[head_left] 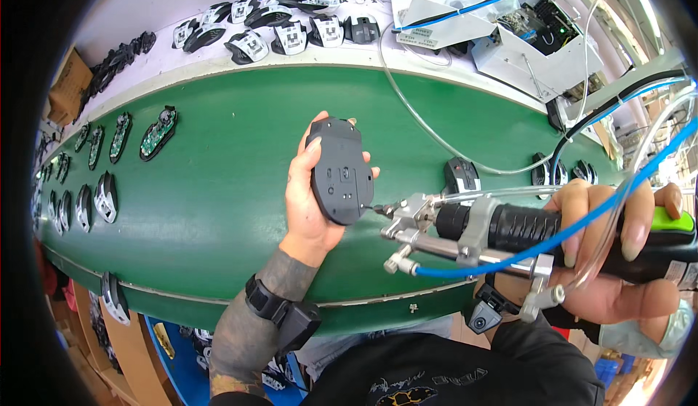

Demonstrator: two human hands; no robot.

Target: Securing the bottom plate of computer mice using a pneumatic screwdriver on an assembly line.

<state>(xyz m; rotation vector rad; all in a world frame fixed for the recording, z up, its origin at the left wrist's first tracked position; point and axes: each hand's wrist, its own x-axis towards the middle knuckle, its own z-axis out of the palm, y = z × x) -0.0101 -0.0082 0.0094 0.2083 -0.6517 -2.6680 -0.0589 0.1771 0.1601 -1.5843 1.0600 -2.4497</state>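
A dark grey computer mouse [338, 170] lies underside up in my left hand [304, 188], whose thumb and fingers wrap its edges above the green conveyor belt. My right hand [607, 228] grips a black electric screwdriver [523, 228] with a green lever and a metal screw-feeding head. Held sideways, the screwdriver points left. Its bit [378, 210] reaches the lower right edge of the mouse, near a screw hole; whether it touches is too small to tell. Behind the screwdriver head, another mouse [461, 175] sits on the belt.
Mouse shells and open halves with green circuit boards [158, 135] stand in rows on the belt [233, 188] at left. More mice [289, 37] line the far ledge. A screw feeder box [534, 50] stands at back right. A blue air hose [611, 217] and clear tubes cross the right side.
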